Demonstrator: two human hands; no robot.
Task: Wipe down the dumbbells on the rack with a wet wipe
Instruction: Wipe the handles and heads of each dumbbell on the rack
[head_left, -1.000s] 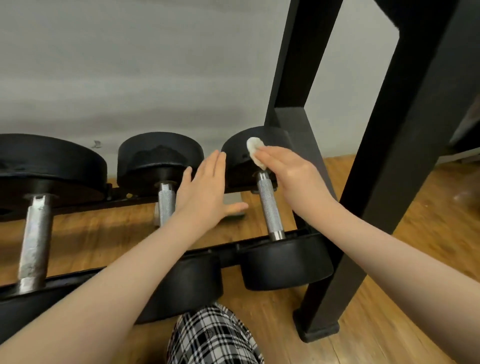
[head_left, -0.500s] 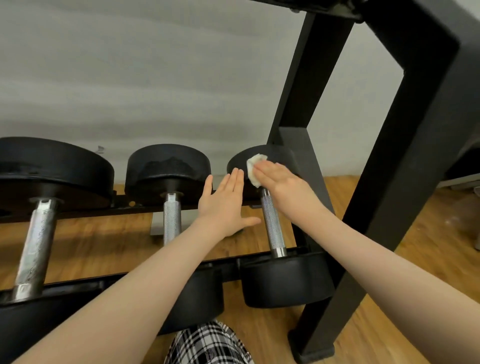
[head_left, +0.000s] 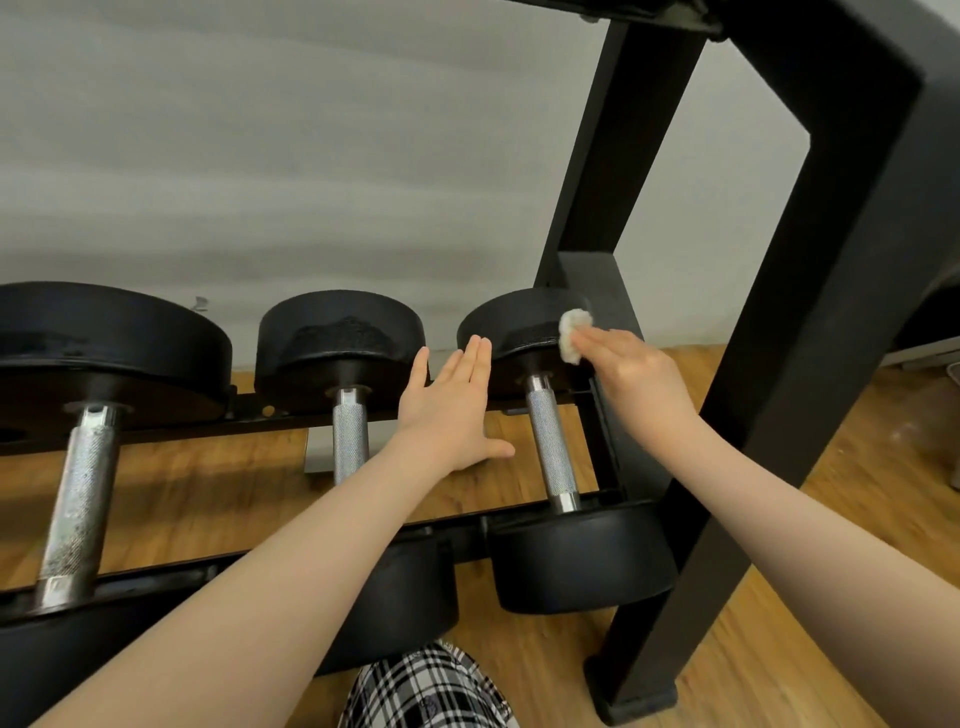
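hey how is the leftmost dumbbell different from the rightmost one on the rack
The leftmost dumbbell has a wider far head and a thicker, worn, spotted handle; the rightmost dumbbell is smaller with a clean knurled handle. The right hand presses a wipe on the rightmost one's far head; nothing touches the leftmost. Both have black heads and lie across the rack's rails.

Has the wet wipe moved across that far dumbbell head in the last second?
Yes. The wet wipe slid from the left part of the rightmost dumbbell's far head to its right edge.
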